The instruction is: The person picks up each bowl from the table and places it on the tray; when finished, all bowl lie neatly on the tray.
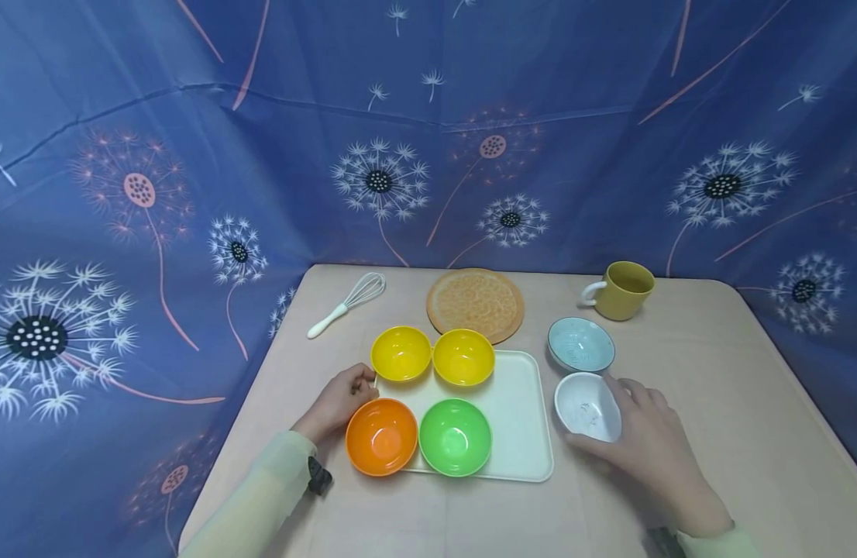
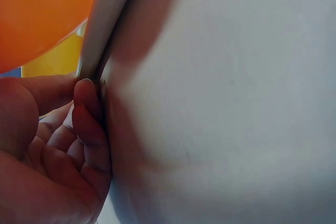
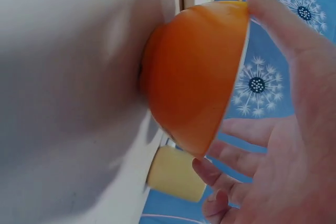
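At the left edge of a white tray (image 1: 529,411), my left hand (image 1: 345,399) pinches the rim, as the left wrist view shows. Two yellow bowls (image 1: 401,353) sit side by side along the tray's back. In front of them are an orange bowl (image 1: 382,437), overhanging the tray's front left corner, and a green bowl (image 1: 456,438). My right hand (image 1: 648,438) spans a bowl, white inside (image 1: 587,407) and orange outside (image 3: 197,77), right of the tray. Thumb and fingertips touch opposite sides of its rim; the base appears to rest on the table.
Behind the white bowl stands a light blue bowl (image 1: 581,345), with a mustard mug (image 1: 627,291) farther back. A round pizza-crust-like disc (image 1: 475,304) lies behind the tray. A white whisk (image 1: 348,304) lies back left. Patterned blue cloth (image 1: 575,170) hangs behind the table.
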Demonstrator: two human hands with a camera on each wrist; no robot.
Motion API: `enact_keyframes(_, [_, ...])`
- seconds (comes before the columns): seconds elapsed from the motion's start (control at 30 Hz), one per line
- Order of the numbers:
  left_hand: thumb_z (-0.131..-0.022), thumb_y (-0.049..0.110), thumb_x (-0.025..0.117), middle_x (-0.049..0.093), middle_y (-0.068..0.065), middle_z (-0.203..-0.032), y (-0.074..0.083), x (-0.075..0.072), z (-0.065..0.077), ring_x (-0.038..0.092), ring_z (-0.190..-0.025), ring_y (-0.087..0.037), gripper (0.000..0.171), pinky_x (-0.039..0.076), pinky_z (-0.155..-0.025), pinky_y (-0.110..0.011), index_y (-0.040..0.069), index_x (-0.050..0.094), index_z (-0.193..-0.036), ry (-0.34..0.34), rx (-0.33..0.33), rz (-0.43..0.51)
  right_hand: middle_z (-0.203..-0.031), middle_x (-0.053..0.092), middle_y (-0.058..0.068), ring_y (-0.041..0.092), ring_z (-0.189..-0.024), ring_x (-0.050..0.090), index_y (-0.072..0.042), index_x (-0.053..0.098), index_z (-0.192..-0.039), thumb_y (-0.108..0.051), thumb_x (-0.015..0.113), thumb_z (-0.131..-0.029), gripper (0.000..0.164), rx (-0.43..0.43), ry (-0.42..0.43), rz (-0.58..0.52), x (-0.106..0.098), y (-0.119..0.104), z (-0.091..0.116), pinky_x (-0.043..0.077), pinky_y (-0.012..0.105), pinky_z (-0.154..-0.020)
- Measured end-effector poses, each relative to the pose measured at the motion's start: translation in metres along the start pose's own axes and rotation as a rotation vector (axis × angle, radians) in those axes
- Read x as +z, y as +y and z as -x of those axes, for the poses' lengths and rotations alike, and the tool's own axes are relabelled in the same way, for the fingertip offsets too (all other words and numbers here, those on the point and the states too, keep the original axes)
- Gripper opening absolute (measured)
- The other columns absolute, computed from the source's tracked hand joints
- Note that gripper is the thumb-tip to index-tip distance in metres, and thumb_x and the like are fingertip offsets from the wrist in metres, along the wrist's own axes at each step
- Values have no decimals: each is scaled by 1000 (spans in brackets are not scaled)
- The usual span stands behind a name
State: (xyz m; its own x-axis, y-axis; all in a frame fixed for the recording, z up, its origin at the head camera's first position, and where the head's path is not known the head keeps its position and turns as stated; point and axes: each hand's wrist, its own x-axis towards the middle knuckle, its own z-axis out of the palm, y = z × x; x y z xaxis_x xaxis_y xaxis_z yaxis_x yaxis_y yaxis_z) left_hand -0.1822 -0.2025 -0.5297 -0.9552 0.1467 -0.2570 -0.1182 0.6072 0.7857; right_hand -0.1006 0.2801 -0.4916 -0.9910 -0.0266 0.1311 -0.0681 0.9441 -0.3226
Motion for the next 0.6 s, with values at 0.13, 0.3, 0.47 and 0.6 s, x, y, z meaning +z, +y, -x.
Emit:
enact_keyframes(0.13, [-102, 14, 67, 57, -5, -87, -1, 0, 0, 55, -84, -21, 21, 43, -78, -36, 12, 64, -122, -3, -2, 2, -135, 48, 33, 53, -114, 48, 6, 48, -146, -86, 78, -62, 129, 19, -15, -4, 3, 2, 0, 42, 72, -88])
enact_keyframes(0.3, [-102, 12, 65, 57, -5, -86, -1, 0, 1, 55, -83, -22, 20, 44, -78, -36, 12, 63, -122, -5, 1, 8, -137, 44, 37, 55, -115, 49, 8, 40, -151, -89, 77, -60, 137, 74, -87, -9, 5, 2, -2, 45, 73, -87])
enact_keyframes(0.47, [-102, 11, 65, 57, -5, -87, -1, -1, 1, 55, -83, -21, 20, 44, -77, -35, 12, 63, -122, -5, 13, 13, -137, 45, 37, 55, -115, 50, 6, 36, -154, -88, 77, -60, 140, 85, -114, -12, 7, 2, -3, 47, 73, -85])
enact_keyframes(0.6, [-102, 11, 65, 57, -5, -87, -1, -1, 1, 54, -83, -21, 21, 44, -78, -35, 12, 64, -123, -5, 9, 21, -135, 47, 36, 54, -114, 51, 5, 35, -156, -85, 79, -62, 138, 74, -101, -28, 9, 2, -3, 47, 72, -85])
